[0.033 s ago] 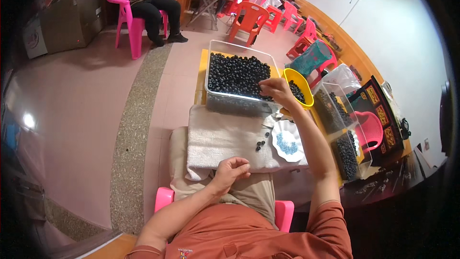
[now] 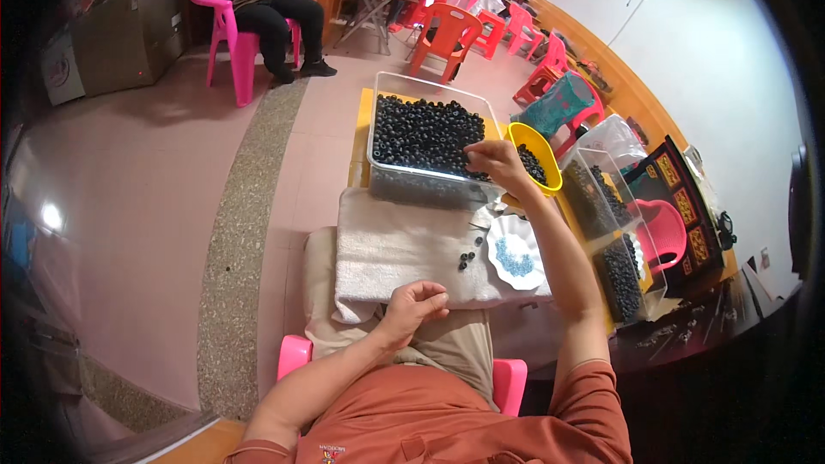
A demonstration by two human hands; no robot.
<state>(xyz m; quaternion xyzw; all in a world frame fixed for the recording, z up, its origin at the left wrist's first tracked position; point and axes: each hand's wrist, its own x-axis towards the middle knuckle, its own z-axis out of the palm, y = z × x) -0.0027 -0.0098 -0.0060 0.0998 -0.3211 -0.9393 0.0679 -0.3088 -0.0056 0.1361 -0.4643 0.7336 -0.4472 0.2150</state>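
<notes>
Right hand [image 2: 494, 159] reaches into the clear bin [image 2: 378, 120] of small dark round pieces [image 2: 421, 133], fingers pinched together at the near right corner; whether a piece is gripped can't be told. Left hand [image 2: 412, 305] rests loosely curled, empty, on the white towel [image 2: 387, 249] over the lap. No visible shift between the two frames. Blue bits on the white dish [image 2: 514, 251] too small to identify

clear plastic bin [image 2: 384, 174], nubby cloth towel [image 2: 387, 249], glossy floor [image 2: 129, 172]
</notes>
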